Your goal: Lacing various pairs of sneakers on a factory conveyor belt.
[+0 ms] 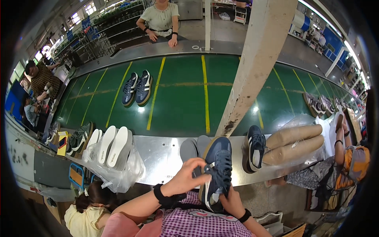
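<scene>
Your right hand (233, 203) grips navy, white-striped sneaker (215, 182) near heel, likely steadying it; your left hand (186, 177) pinches dark laces (225, 169).

The navy shoe (218, 148) looks smooth and leathery, its laces (226, 170) matt cloth; the metal ledge (158, 173) shines (white glare included), the green belt (177, 104) is glossy, the clear plastic bag (137, 166) crinkled.

Head-worn fisheye, looking down, green belt (179, 104) ahead
</scene>
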{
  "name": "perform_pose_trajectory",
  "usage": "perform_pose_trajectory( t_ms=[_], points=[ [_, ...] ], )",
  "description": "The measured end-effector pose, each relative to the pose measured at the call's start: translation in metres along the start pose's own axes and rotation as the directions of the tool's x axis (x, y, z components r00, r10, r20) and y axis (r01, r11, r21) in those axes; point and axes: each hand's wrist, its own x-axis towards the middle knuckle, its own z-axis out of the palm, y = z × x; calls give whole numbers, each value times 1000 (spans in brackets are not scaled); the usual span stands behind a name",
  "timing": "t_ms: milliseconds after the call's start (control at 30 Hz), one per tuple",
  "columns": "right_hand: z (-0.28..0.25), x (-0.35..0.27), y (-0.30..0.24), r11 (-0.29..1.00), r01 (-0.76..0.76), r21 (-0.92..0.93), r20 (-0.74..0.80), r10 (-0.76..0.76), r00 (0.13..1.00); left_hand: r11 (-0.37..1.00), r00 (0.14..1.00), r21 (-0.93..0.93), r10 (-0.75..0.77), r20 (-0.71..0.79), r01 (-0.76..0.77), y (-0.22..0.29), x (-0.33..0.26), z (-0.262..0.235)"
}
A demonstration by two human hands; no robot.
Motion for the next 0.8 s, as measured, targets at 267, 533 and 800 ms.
perform_pose_trajectory(
  t_ms=[267, 533, 800],
  points=[
    [6, -5, -21, 966, 220, -139, -42, -228, 973, 848, 956, -459, -167, 243, 265, -41, -59, 50],
    [-27, 34, -12, 994, 64, 86, -264, -39, 964, 598, 808, -721, -582, -90, 350, -83, -71, -2],
    [-120, 116, 178, 821, -325, -469, -397, 133, 908, 638, 672, -639, -698, -246, 430, -199, -59, -38]
  ],
)
